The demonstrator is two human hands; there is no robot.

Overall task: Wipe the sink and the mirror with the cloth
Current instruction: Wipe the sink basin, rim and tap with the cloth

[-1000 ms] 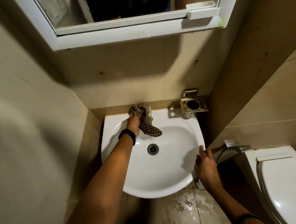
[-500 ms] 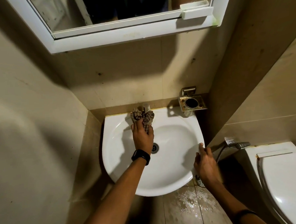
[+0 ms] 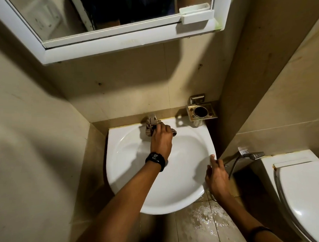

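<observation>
A white round sink [image 3: 132, 185] is fixed to the beige tiled wall below a white-framed mirror [image 3: 104, 16]. My left hand [image 3: 162, 139], with a black watch on the wrist, grips a brown checked cloth [image 3: 149, 130] and holds it against the back rim of the sink, right at the base of the tap [image 3: 152, 118]. The cloth wraps around the tap's foot, and my forearm hides the drain. My right hand [image 3: 215, 176] rests on the sink's right rim, fingers laid over the edge.
A metal holder [image 3: 201, 111] juts from the wall at the sink's back right corner. A hand sprayer [image 3: 250, 154] hangs on the right wall beside the white toilet [image 3: 302, 193]. The floor [image 3: 203, 220] under the sink is wet. Walls close in on both sides.
My left hand has moved with the cloth from the left of the tap across to its front and right side. The right hand has stayed on the rim.
</observation>
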